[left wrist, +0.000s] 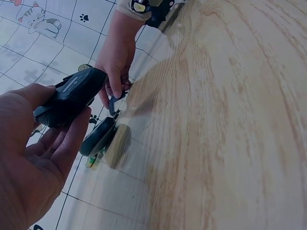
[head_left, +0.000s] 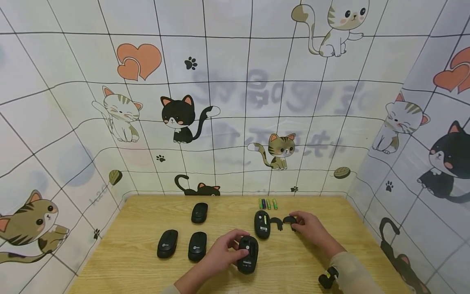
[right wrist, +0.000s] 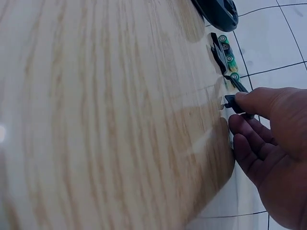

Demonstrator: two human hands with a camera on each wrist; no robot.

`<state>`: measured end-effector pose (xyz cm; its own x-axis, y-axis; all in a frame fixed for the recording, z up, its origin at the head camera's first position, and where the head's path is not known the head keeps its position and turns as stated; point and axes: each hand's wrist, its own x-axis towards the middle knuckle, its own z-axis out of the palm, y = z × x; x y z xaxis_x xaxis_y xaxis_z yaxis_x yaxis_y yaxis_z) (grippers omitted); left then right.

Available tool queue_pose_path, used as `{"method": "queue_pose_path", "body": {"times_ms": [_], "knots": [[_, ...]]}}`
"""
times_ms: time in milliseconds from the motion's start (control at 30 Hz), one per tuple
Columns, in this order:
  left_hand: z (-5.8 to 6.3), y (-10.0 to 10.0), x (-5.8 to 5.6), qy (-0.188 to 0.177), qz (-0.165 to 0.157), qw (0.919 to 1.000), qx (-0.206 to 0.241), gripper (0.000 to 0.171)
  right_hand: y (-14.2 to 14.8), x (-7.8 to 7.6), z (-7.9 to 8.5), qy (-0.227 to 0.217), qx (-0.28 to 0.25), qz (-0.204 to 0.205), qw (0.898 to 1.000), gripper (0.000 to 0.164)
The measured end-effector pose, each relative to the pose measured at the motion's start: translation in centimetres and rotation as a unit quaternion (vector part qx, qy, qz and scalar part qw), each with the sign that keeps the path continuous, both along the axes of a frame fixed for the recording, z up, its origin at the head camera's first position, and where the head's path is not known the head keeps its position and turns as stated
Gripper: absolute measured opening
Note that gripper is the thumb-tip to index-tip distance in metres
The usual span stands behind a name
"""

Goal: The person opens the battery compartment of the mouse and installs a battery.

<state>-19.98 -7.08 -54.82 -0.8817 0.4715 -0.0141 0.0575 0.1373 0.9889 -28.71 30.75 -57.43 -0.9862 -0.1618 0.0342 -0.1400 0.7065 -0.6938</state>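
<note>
- left hand grips an upturned black computer mouse above the table, thumb on its underside;
- right hand pinches a battery cover, thumb against fingers;
- second cover, beside another upturned mouse;
- four batteries beyond

Tabletop: pale wooden tabletop, streaked grain, slight sheen.
Left-hand mice: three black computer mice, set apart, underside down; one rear mouse, and nearer the front edge a left mouse and a middle mouse, both with a small pale logo.
Overturned mouse: black overturned mouse, underside up, battery bay uncovered, one battery inside.
Loose cover: black curved battery cover just right of it.
Batteries: four small cylindrical batteries side by side near the back edge, mostly green, one dark purple.
</note>
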Motion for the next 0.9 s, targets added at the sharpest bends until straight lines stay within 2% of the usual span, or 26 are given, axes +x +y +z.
{"method": "queue_pose_path", "body": {"times_ms": [200,567,700,900], "knots": [[0.0,0.0,0.1,0.009,-0.001,1.0000,0.001,0.043,-0.1,0.2,0.4,0.003,0.011,0.003,1.000,0.037],[0.2,0.0,0.1,0.011,0.002,0.9999,-0.006,0.045,-0.3,0.1,0.6,-0.003,0.000,-0.006,1.000,0.031],[0.2,0.0,0.2,0.012,0.001,0.9999,-0.005,0.045,-0.5,-0.4,0.7,-0.009,-0.016,-0.009,1.000,0.029],[0.1,0.0,0.2,0.010,-0.001,0.9999,-0.002,0.045,-0.9,-2.0,0.8,0.005,-0.012,-0.005,1.000,0.029]]}}
